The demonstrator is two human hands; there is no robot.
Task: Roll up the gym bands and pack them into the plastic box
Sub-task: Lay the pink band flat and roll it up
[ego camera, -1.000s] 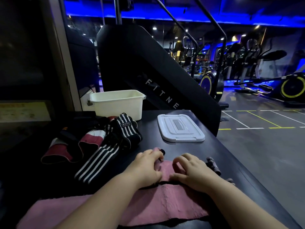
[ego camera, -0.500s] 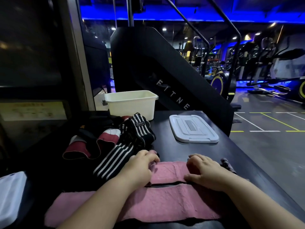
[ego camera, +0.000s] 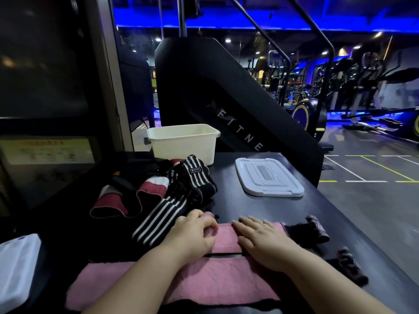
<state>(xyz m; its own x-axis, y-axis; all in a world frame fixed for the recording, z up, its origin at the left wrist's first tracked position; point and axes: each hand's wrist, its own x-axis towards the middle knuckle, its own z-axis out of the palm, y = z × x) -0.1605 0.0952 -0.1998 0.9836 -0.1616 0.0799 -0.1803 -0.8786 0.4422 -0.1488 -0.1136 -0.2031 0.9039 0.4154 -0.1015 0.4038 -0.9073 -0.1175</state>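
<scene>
The pink band [ego camera: 181, 284] lies across the near edge of the table [ego camera: 328, 218], doubled into two flat strips with a dark gap between them. Its black ends with pink stripes [ego camera: 315, 230] trail off to the right. The left hand [ego camera: 192, 236] sits on the far strip with its fingers curled round the band's upper edge, and a bit of pink shows just beyond the knuckles. The right hand [ego camera: 260, 241] lies flat on the same strip just beside it, fingers straight and pressing the fabric down.

Touching the left hand's far side, a black-and-white striped band [ego camera: 163, 216] runs up into a loose heap, with a red-and-white band [ego camera: 113, 205] to its left. The cream plastic box [ego camera: 183, 143] stands open-topped at the far edge of the table behind the heap. Its pale lid [ego camera: 267, 177] lies flat on the table to the right of it, well apart from the hands. A white object [ego camera: 15, 264] shows at the lower left corner. A black gym machine [ego camera: 226, 98] rises behind the table.
</scene>
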